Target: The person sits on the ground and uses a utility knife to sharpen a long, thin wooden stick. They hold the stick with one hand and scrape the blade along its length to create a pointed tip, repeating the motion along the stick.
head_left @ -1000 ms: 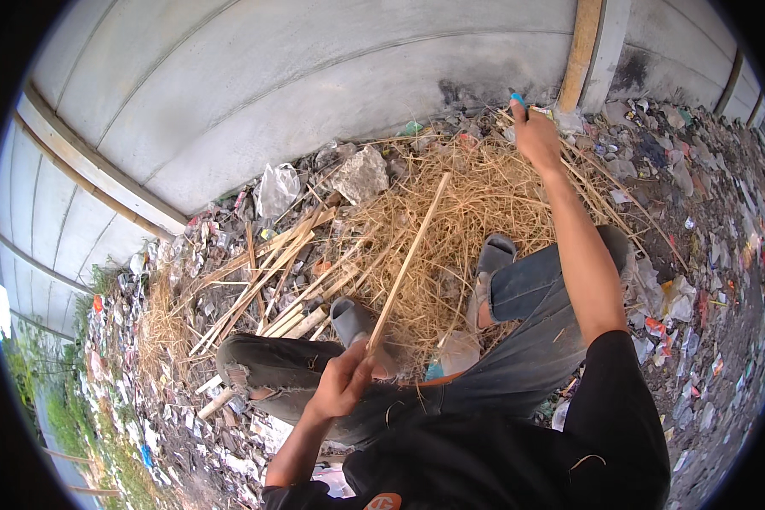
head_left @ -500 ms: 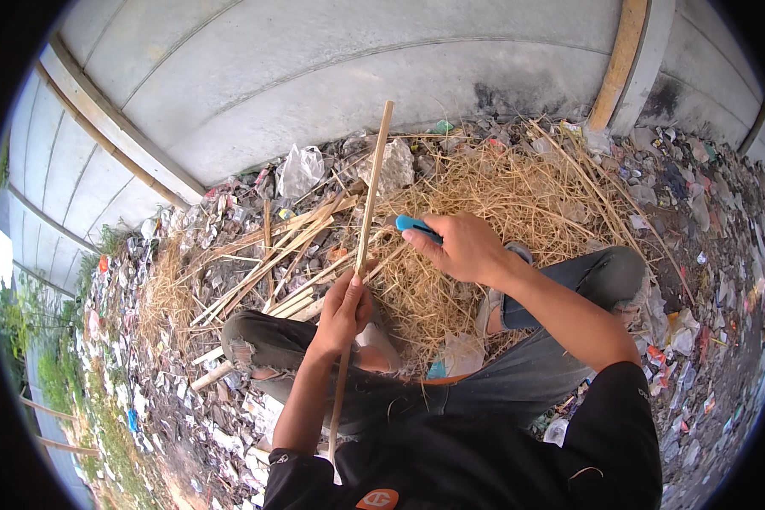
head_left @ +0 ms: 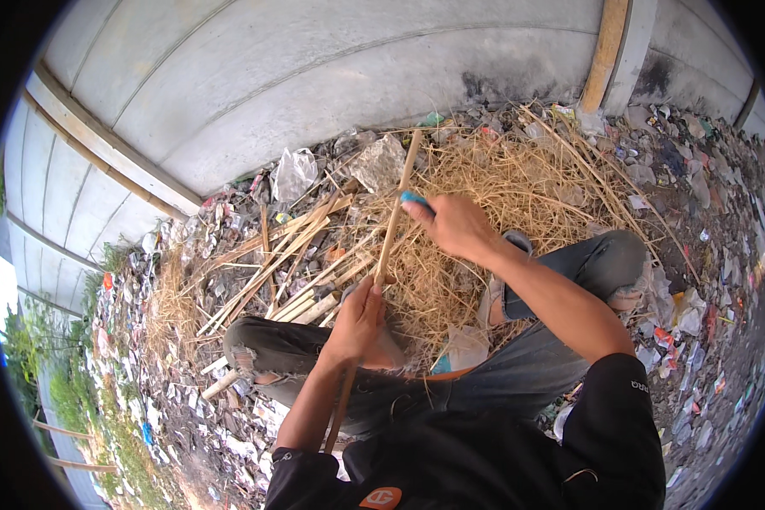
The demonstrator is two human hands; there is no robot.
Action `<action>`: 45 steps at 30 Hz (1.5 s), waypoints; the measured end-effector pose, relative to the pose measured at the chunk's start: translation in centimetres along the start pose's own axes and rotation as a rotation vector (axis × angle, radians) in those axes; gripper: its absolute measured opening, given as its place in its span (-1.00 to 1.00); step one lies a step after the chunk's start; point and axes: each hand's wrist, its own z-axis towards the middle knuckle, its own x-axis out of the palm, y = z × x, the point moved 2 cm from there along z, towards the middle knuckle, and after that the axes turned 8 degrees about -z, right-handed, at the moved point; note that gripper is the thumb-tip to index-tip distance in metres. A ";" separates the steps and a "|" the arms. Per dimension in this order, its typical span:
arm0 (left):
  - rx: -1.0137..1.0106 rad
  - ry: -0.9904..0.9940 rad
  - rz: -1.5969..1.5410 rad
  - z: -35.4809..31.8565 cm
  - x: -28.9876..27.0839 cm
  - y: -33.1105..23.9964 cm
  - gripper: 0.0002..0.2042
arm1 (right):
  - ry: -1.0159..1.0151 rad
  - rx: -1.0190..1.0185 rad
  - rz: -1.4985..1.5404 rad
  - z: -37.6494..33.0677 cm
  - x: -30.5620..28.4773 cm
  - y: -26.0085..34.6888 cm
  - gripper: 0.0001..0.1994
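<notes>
My left hand (head_left: pixel 359 321) is closed round a long, pale bamboo strip (head_left: pixel 389 242). The strip slants up and away from me, and its lower end runs back beneath my left forearm. In my right hand (head_left: pixel 457 224) is a blue-handled utility knife (head_left: pixel 415 200), held against the upper part of the strip. The blade is too small to make out. Beyond and beneath my right hand lies a heap of thin, straw-coloured shavings (head_left: pixel 518 191).
Several split bamboo strips (head_left: pixel 268 272) lie piled left of the shavings. Longer strips (head_left: pixel 582 166) rest at the far right. A clear plastic bag (head_left: pixel 295 174) and a stone (head_left: pixel 379 163) sit near the concrete wall (head_left: pixel 340 85). Litter covers the ground around my bent legs.
The knife has come to the bamboo strip, where a gap showed before. The strip's upper end has shifted right and lower in the picture. Both hands keep their hold.
</notes>
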 end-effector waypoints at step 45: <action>0.247 -0.191 0.065 -1.7 1.7 -5.6 -0.72 | -0.066 -0.408 0.188 -7.1 -2.0 6.2 -0.38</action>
